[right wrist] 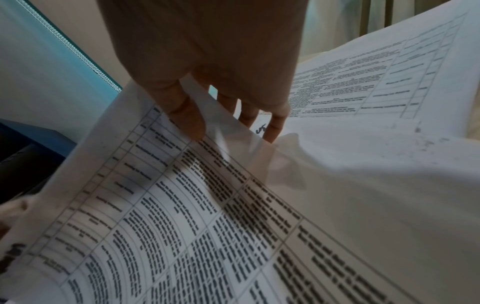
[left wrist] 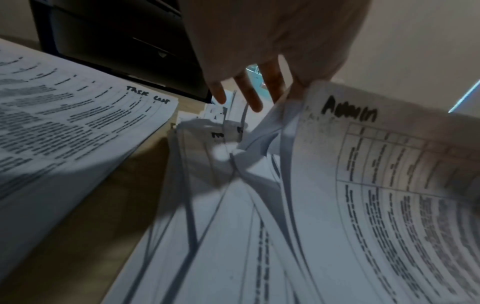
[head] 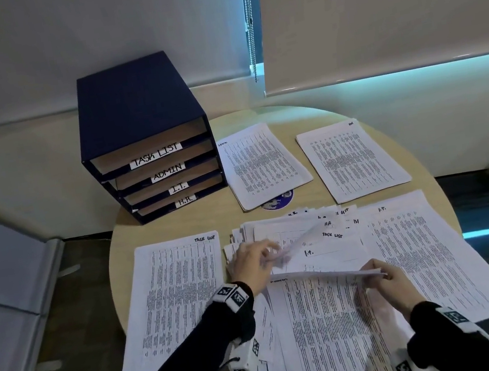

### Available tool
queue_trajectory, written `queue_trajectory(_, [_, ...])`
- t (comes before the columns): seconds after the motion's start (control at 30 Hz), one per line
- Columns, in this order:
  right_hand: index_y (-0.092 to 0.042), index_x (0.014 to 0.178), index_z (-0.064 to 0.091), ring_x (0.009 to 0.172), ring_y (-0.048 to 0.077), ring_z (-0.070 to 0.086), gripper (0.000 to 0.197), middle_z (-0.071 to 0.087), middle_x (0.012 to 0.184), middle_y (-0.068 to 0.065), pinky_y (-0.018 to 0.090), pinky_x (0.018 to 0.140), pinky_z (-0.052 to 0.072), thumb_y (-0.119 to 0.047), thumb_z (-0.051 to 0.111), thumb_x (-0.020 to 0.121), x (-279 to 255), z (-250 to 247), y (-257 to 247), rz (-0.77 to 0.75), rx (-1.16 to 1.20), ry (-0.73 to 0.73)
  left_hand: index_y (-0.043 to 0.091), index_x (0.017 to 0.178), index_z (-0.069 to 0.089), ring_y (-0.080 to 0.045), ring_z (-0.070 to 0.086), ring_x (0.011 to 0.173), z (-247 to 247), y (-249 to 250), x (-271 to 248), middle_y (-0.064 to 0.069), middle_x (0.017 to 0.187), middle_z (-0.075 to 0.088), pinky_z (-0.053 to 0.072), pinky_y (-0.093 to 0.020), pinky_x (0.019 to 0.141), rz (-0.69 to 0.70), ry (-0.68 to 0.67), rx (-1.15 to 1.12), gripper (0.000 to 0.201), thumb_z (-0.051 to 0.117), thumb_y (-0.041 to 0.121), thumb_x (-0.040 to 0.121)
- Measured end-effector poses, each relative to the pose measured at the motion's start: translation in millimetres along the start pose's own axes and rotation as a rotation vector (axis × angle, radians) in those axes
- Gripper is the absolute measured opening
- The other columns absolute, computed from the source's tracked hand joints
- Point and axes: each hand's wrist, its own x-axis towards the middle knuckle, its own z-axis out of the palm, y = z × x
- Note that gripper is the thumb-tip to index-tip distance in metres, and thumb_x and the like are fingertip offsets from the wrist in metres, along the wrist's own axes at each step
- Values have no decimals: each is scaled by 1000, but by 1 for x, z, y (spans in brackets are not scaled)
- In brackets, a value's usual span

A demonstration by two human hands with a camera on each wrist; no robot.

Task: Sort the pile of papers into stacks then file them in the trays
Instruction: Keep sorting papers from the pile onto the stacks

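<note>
A printed sheet marked ADMIN (left wrist: 389,185) is lifted off the loose pile (head: 321,247) at the table's middle. My left hand (head: 256,261) pinches its labelled corner, fingers fanned in the left wrist view (left wrist: 285,90). My right hand (head: 381,275) pinches the sheet's (right wrist: 182,226) edge, thumb (right wrist: 187,117) on top and fingers behind. Sorted stacks lie around: Task List (head: 175,300) on the left, I.T. (head: 426,255) on the right, two more at the back (head: 262,163) (head: 351,157). The dark blue tray unit (head: 140,112) stands at the back left, labelled Task List, Admin, I.T., H.R.
Everything sits on a round pale wooden table (head: 261,117), with paper reaching its front and right edges. A blue round sticker (head: 278,200) shows under the back stack. Window blinds hang behind, and a grey panel (head: 5,290) stands on the floor at the left.
</note>
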Motion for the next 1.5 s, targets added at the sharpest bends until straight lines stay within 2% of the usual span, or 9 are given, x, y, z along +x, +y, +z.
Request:
queue_trajectory(0.2, [-7, 67, 57, 69, 19, 50, 23, 60, 60, 0, 28, 65, 35, 7, 51, 84, -3, 2, -5, -34, -37, -5, 43, 76, 65, -18, 40, 123, 0, -11, 4, 8, 127, 40, 34, -47, 109, -175, -18, -174, 15, 79, 47, 70])
queue_trajectory(0.3, [-6, 68, 56, 68, 18, 50, 24, 59, 61, 2, 27, 63, 34, 8, 48, 85, -6, 3, -9, -52, -33, -12, 39, 85, 65, -18, 56, 109, -2, -10, 10, 7, 114, 55, 50, -43, 95, -133, 21, -211, 9, 71, 42, 78])
queue_trajectory(0.43, [-5, 70, 58, 73, 22, 54, 22, 62, 63, 4, 29, 68, 38, 2, 48, 88, -1, 2, -3, -43, -37, -4, 32, 89, 59, -20, 50, 120, 5, -5, 6, 4, 126, 51, 43, -49, 103, -61, 33, -108, 11, 64, 22, 85])
queue_trajectory(0.57, [-5, 70, 57, 71, 21, 55, 22, 63, 60, 3, 30, 70, 39, 2, 49, 90, -1, 2, -2, -43, -20, -4, 36, 83, 53, -15, 60, 88, 9, -2, -11, 14, 98, 57, 54, -49, 75, 35, -110, -233, 26, 74, 21, 74])
queue_trajectory(0.73, [-2, 70, 57, 68, 19, 56, 23, 63, 58, 1, 29, 66, 40, 2, 48, 91, -2, 4, -5, -56, -1, 5, 34, 99, 47, -15, 54, 95, 3, 4, -24, 9, 113, 52, 50, -38, 84, 101, -97, -140, 30, 69, 24, 81])
queue_trajectory(0.97, [-7, 69, 59, 77, 24, 55, 22, 65, 76, 20, 36, 77, 42, 0, 53, 88, 4, 6, 2, -29, -38, -17, 40, 149, -4, -22, 14, 146, -11, 3, 14, 5, 159, 10, 20, -54, 117, -326, 44, -403, 124, 86, 31, 65])
queue_trajectory(1.13, [-8, 66, 59, 75, 23, 54, 23, 62, 67, 7, 36, 76, 41, 4, 54, 85, 4, 5, 4, -20, -40, -14, 39, 132, 44, -17, 54, 116, -4, 3, 14, 7, 137, 48, 45, -44, 101, -196, 123, -178, 65, 76, 31, 76])
queue_trajectory(1.33, [5, 69, 57, 70, 22, 52, 18, 58, 63, 10, 29, 63, 36, 11, 50, 85, -3, 7, -2, -39, -6, -8, 42, 118, 54, -12, 62, 91, 4, 26, -33, 16, 118, 53, 54, -29, 80, 66, 124, 75, 25, 54, 32, 95])
queue_trajectory(1.5, [-3, 65, 56, 69, 22, 50, 23, 57, 61, 11, 31, 64, 32, 11, 51, 82, 0, 8, -2, -29, -61, -33, 9, 129, 56, -22, 52, 115, 16, 51, -51, -7, 124, 56, 40, -30, 103, 264, 73, 180, 33, 48, 8, 98])
